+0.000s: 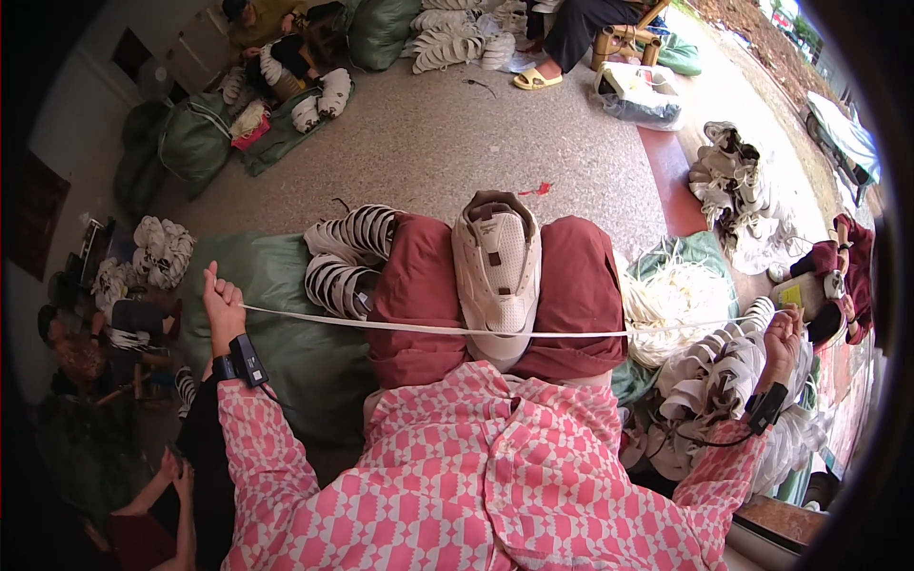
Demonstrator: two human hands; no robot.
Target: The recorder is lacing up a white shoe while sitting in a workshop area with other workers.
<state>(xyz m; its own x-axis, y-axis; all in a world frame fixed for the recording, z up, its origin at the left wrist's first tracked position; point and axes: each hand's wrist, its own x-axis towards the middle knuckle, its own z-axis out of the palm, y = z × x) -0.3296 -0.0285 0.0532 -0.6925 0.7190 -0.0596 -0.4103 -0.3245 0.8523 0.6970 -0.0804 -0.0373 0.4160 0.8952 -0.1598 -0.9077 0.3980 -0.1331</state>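
A long white shoelace (447,330) stretches nearly straight across my lap, pulled out between both hands. On the left, my left hand (224,303) is closed around one end. Far to the right, my right hand (783,344) grips the other end with fingers drawn together. Between my knees stands a beige and white shoe upper (496,271), its perforated toe towards me and its opening away. The lace passes in front of its toe. No lace shows threaded along its front.
Striped shoe uppers (350,236) lie beside my left knee on a green sack (276,352). A heap of white laces (678,295) and piled uppers (709,371) sit at my right. Other people work at the left and far side; a yellow slipper (539,79) shows ahead.
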